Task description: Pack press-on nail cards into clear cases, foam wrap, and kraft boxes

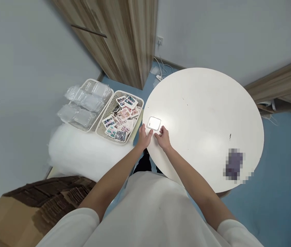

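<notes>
A small flat square (154, 123) with rounded corners, a bright white face and a greyish rim lies near the left edge of the round white table (207, 103). It may be a clear case or a card; glare hides its face. At its lower left corner is my left hand (144, 138), thumb and fingers apart and close to the rim. Just off the lower right corner, my right hand (163, 139) has its fingers bent, with a gap between thumb and forefinger. Neither hand appears to grip anything.
Left of the table, a white basket (99, 128) holds cards of press-on nails (124, 114). Beside it another basket (90, 81) holds clear plastic packs (86, 99). Bubble wrap (83, 151) and a cardboard box (13, 216) are nearer. A blurred purple object (234, 164) lies at right.
</notes>
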### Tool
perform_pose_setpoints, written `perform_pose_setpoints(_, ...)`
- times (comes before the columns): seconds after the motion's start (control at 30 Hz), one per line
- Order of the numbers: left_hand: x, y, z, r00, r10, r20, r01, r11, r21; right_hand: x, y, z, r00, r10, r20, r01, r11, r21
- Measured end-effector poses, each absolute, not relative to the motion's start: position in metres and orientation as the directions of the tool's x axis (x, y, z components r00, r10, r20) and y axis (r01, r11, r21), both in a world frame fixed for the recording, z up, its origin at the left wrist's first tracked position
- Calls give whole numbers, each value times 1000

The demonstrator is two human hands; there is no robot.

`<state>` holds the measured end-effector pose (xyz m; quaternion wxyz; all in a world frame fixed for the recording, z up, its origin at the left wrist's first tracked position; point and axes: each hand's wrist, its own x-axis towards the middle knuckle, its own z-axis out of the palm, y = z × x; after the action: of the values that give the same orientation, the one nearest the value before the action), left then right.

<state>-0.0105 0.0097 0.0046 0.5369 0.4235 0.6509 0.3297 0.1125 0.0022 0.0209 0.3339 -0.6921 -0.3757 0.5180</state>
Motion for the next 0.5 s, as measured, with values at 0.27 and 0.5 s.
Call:
perform_pose_setpoints(0.27, -24, -87, 20, -188, 844, -502, 132, 528, 839, 152, -61, 31, 29, 847, -530, 141, -529, -837)
perform_pose_setpoints(0.5, -58, -154, 37, -290, 794, -534, 284, 604, 744, 165, -106, 28, -60, 837, -544, 278, -509, -814)
